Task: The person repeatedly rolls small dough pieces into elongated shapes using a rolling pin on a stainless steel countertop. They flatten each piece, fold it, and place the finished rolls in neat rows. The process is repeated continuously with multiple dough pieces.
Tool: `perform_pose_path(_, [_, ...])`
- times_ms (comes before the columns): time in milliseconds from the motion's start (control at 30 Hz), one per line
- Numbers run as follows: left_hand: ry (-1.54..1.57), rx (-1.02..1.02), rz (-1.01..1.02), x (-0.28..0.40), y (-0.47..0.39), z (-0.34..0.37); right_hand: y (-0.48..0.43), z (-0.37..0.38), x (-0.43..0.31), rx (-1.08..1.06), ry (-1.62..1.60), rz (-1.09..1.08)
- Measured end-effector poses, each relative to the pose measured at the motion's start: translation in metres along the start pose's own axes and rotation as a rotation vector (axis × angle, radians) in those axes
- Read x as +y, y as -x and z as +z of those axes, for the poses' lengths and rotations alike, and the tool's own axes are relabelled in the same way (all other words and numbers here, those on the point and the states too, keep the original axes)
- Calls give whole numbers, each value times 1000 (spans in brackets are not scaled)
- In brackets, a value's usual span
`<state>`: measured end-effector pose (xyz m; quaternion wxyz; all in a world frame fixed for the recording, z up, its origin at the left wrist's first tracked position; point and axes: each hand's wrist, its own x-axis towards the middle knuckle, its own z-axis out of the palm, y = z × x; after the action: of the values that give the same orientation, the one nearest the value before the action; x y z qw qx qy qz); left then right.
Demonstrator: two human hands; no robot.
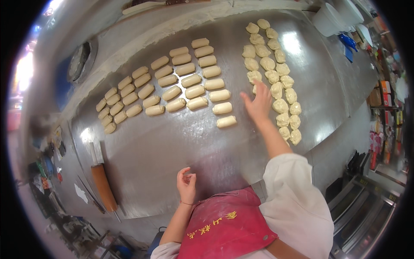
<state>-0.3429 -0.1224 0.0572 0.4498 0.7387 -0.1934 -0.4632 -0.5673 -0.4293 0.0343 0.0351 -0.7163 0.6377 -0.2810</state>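
Observation:
My right hand is stretched out over the steel worktop, its fingers at the near end of a row of pale, lumpy dough pieces. Those fingers partly cover one dough piece; whether they grip it cannot be seen. My left hand hovers near the table's front edge, fingers curled apart and holding nothing. Left of my right hand, smooth rolled dough cylinders lie in several slanting rows. The nearest cylinder ends the rightmost of these rows.
A rolling pin with a wooden barrel lies at the worktop's left end, by a thin rod and a white scrap. White tubs stand at the far right corner. A brush rests on the back ledge.

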Motion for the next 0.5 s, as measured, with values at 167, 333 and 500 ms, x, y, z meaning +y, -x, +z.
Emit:
perform_pose_path(167, [69, 15, 27, 12, -4, 7, -43, 54, 37, -87, 240, 131])
perform_pose_path(333, [190, 29, 38, 11, 3, -1, 0, 26, 41, -190, 100, -5])
perform_pose_path(500, [255, 34, 22, -14, 12, -24, 140, -59, 19, -581, 96, -27])
